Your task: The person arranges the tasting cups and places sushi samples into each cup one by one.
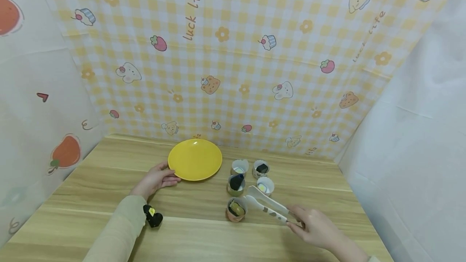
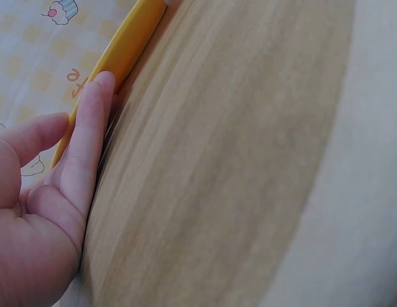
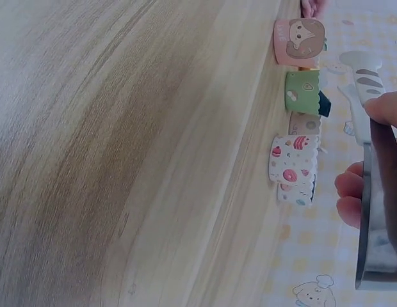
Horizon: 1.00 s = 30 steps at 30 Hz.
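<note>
My left hand (image 1: 157,179) is at the near left edge of a round yellow plate (image 1: 194,160). In the left wrist view its thumb lies on the rim and its fingers are under the plate (image 2: 125,48), pinching it. Out to the right, my right hand (image 1: 314,227) grips a pair of tongs (image 3: 381,217) with a metal body and white, grey-spotted tips. The tongs' tips are apart and point left, close by the paper cups. The nearest cup (image 1: 236,209) holds a dark and olive-brown piece; a green cup (image 3: 303,93) behind it holds a dark blue-black piece.
Further paper cups stand behind: one with a black piece (image 1: 262,168), and two with white and yellow contents, a back left cup (image 1: 240,167) and a right cup (image 1: 265,185). The wooden table (image 1: 196,229) ends at a checked cloth (image 1: 233,104), with white cloth on both sides.
</note>
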### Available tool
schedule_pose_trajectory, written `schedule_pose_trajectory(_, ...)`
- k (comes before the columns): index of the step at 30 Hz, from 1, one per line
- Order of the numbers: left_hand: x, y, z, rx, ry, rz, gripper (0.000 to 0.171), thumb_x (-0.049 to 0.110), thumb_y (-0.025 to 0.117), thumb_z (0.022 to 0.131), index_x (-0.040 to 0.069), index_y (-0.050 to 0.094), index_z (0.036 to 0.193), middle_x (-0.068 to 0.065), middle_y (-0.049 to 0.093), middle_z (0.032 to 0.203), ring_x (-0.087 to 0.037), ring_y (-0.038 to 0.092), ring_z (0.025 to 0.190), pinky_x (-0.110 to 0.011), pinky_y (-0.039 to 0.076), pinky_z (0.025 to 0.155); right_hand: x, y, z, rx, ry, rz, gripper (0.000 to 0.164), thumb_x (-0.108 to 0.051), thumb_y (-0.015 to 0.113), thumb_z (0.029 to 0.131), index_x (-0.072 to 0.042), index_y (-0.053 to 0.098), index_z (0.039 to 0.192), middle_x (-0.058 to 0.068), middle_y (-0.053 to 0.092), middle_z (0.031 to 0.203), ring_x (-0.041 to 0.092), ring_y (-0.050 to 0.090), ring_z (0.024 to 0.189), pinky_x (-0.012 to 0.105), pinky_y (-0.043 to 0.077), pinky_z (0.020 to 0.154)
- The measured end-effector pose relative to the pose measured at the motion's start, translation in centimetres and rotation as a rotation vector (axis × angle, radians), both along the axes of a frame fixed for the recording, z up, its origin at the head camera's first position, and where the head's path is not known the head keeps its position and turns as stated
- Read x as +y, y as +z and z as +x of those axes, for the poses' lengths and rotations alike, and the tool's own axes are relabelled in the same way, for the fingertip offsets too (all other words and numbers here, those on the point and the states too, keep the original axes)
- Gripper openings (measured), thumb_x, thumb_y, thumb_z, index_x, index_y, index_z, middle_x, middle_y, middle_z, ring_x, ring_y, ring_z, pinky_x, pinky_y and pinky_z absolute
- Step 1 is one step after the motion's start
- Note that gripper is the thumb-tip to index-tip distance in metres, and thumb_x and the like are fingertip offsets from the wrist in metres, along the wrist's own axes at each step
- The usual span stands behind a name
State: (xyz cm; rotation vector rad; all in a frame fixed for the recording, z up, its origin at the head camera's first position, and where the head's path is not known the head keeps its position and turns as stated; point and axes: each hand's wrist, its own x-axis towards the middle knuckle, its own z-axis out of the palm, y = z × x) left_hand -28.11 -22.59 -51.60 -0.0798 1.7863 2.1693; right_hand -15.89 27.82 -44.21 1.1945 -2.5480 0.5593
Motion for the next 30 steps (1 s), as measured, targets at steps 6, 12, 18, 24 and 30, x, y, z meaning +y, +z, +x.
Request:
schedule_pose_trajectory(6,0.04,-0.15,-0.05,0.006,-0.005,0.007,0.063,0.003,0.043,0.101,-0.008,0.004,0.149,-0.012,0.068,0.092,-0.022,0.069,0.084,-0.035,0.057,0.079,-0.14,-0.03,0.09,0.056,-0.037,-0.004,0.041,-0.005,0.080,0.073,0.003,0.063,0.110,-0.016,0.051,0.068,-0.016,0.033,0.051,0.002,0.030,0.039)
schedule_pose_trajectory(12,0.13,-0.03,0.12,0.000,0.004,0.002,0.062,0.003,0.044,0.101,-0.008,0.006,0.149,-0.012,0.068,0.092,-0.023,0.069,0.084,-0.035,0.057,0.079,-0.09,-0.19,-0.02,0.099,-0.076,-0.023,0.041,-0.006,0.080,0.072,0.002,0.064,0.109,-0.012,0.057,0.067,-0.016,0.036,0.050,0.002,0.032,0.038)
schedule_pose_trajectory(18,0.29,0.20,0.35,0.008,0.001,0.006,0.061,0.003,0.044,0.101,-0.009,0.008,0.148,-0.013,0.068,0.093,-0.024,0.069,0.084,-0.036,0.057,0.079,0.16,-0.59,-0.23,0.192,-0.134,-0.023,0.042,-0.010,0.083,0.066,-0.001,0.067,0.103,-0.014,0.054,0.064,-0.016,0.033,0.049,0.003,0.029,0.038)
schedule_pose_trajectory(24,0.33,0.30,0.38,0.005,0.002,0.015,0.061,0.003,0.044,0.101,-0.009,0.007,0.148,-0.012,0.068,0.092,-0.024,0.069,0.083,-0.035,0.057,0.078,0.23,-0.75,-0.48,0.259,-0.199,-0.016,0.042,-0.013,0.084,0.064,-0.003,0.068,0.101,-0.017,0.048,0.060,-0.014,0.027,0.047,0.004,0.023,0.037)
schedule_pose_trajectory(30,0.31,0.38,0.28,0.006,0.006,0.027,0.061,0.002,0.044,0.101,-0.009,0.007,0.148,-0.013,0.068,0.091,-0.024,0.069,0.083,-0.035,0.057,0.078,0.35,-0.83,-0.72,0.280,-0.277,-0.009,0.041,-0.016,0.084,0.064,-0.004,0.068,0.100,-0.012,0.054,0.058,-0.013,0.028,0.047,0.006,0.023,0.036)
